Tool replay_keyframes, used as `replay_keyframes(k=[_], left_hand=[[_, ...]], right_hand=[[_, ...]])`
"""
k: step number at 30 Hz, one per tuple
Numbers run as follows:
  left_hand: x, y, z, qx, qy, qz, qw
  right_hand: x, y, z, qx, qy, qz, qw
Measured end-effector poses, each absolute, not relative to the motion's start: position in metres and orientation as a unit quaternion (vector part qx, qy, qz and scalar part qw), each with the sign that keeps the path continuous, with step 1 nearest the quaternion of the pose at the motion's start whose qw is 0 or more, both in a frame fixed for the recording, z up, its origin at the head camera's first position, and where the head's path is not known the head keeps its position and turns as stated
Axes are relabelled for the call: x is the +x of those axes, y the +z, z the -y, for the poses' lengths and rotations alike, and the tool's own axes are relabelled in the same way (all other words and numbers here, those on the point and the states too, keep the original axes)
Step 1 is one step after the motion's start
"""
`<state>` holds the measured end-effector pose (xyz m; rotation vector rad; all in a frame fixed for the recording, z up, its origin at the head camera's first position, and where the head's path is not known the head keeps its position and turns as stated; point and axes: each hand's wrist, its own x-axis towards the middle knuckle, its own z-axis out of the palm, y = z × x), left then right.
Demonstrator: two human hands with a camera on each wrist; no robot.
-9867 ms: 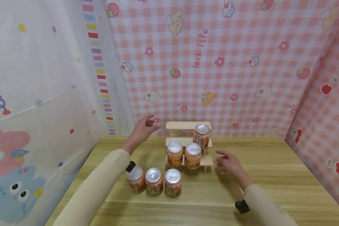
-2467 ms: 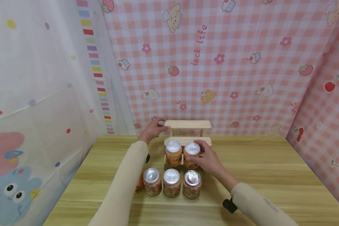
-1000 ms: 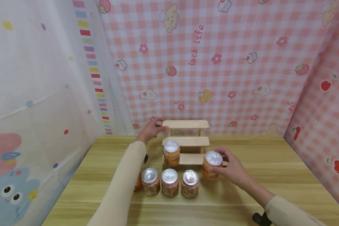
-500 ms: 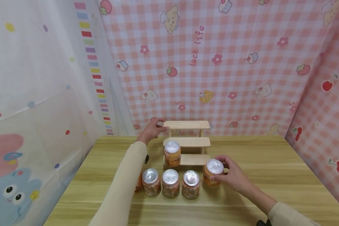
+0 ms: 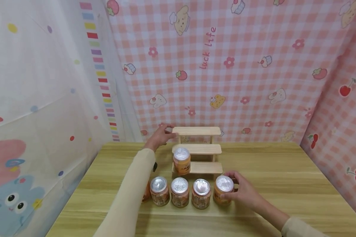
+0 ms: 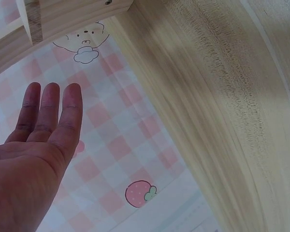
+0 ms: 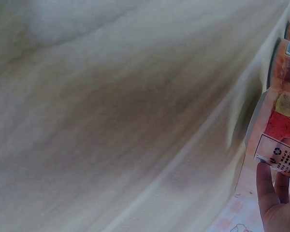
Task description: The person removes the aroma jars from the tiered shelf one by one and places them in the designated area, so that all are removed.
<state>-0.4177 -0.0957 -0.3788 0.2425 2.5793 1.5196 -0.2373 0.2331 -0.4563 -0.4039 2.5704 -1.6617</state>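
Observation:
My right hand grips a silver-lidded orange jar at the right end of a front row on the table. Its label shows fruit pictures in the right wrist view, where the fingertips touch its side. My left hand pinches the left end of the top board of a three-step wooden rack. Three of its fingers stretch out free in the left wrist view; the thumb is mostly cut off there. One orange jar stands on the rack's lowest step, at the left.
Similar jars stand left of the gripped one; the leftmost jar is partly hidden by my left sleeve. The wooden table reaches back to a pink checked cloth. A white patterned cloth hangs at the left.
The right hand took the right jar off the lowest step and brought it forward and down to the row's right end. Earlier, a jar left the middle step too. The left hand keeps its hold.

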Motion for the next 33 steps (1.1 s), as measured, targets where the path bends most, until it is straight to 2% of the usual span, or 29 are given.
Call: replay_keyframes(k=[15, 33], left_hand=[[-0.415, -0.383, 0.094, 0.080, 0.508, -0.855, 0.070], [-0.418, -0.378, 0.095, 0.074, 0.503, -0.858, 0.071]], right_hand=[[-0.230, -0.468, -0.234, -0.129, -0.541, -0.831, 0.029], [-0.259, -0.417, -0.204, -0.138, -0.521, -0.842, -0.017]])
